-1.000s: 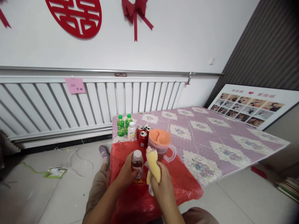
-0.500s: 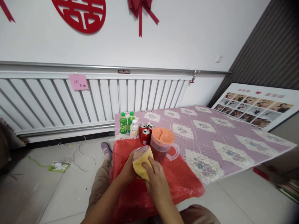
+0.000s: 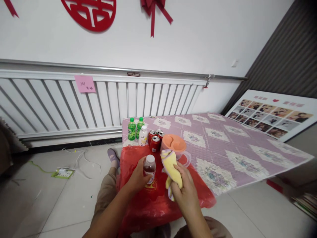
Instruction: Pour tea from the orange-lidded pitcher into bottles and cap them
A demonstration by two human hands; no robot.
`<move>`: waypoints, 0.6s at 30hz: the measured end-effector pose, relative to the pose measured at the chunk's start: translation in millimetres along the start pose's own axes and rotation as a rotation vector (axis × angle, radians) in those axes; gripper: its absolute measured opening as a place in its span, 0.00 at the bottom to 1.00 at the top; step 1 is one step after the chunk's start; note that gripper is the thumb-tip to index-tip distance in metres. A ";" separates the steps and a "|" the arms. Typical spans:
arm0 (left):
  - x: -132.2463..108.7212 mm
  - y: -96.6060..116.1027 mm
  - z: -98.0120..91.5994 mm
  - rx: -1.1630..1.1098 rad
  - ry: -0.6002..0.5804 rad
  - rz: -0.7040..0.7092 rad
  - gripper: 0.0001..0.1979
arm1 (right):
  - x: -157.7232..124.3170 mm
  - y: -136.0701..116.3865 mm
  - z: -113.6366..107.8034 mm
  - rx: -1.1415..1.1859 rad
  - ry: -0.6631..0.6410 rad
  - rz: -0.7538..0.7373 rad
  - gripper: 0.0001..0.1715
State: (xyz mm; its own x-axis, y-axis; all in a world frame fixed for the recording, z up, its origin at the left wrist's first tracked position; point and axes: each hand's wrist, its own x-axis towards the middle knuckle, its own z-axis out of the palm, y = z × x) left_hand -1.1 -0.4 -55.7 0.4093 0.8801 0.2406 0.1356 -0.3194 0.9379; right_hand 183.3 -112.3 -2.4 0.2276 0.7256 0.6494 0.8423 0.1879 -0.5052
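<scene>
My left hand (image 3: 139, 177) is closed around a small bottle (image 3: 149, 169) with a white cap and dark contents, upright over the red plastic sheet (image 3: 133, 211). Bunched in my right hand (image 3: 185, 185) is a yellow cloth (image 3: 172, 167) with a pale purple edge, apart from the bottle. Just behind the cloth stands a clear pitcher with an orange lid (image 3: 174, 142), partly covered by it. Several red drink cans (image 3: 155, 144) are grouped left of the pitcher. Beside them are a white bottle (image 3: 143, 136) and two green bottles (image 3: 131, 129).
A purple floral cover (image 3: 210, 145) lies under the sheet and stretches to the right. The white radiator (image 3: 111, 102) runs along the wall behind. A framed photo board (image 3: 269, 114) leans at the right. White cables (image 3: 80, 162) lie on the floor at left.
The yellow cloth has come off the small bottle and moved right with my right hand, uncovering the bottle's cap and body. My left hand still holds the bottle.
</scene>
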 end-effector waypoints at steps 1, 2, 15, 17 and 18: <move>0.3 -1.9 0.8 -0.007 0.004 0.020 0.42 | 11.1 -8.8 0.3 0.002 0.005 -0.041 0.28; 0.9 -4.5 2.1 -0.018 0.008 0.043 0.41 | 22.1 -18.8 1.8 -0.004 -0.009 -0.099 0.29; 4.6 -9.7 2.9 -0.039 0.033 0.044 0.42 | 78.5 -21.4 42.4 -0.015 -0.326 0.169 0.34; 4.4 -9.2 3.3 -0.055 0.034 0.054 0.41 | 66.1 -15.0 46.2 0.044 -0.325 0.207 0.33; 4.6 -9.2 3.9 -0.064 0.038 0.063 0.40 | 57.5 -13.5 49.1 0.088 -0.315 0.228 0.33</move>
State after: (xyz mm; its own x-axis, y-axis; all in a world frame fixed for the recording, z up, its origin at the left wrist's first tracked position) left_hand 3.1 5.1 -64.2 0.3805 0.8722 0.3073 0.0525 -0.3522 0.9345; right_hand 161.0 -40.6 13.9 0.2310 0.9203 0.3158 0.7392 0.0451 -0.6720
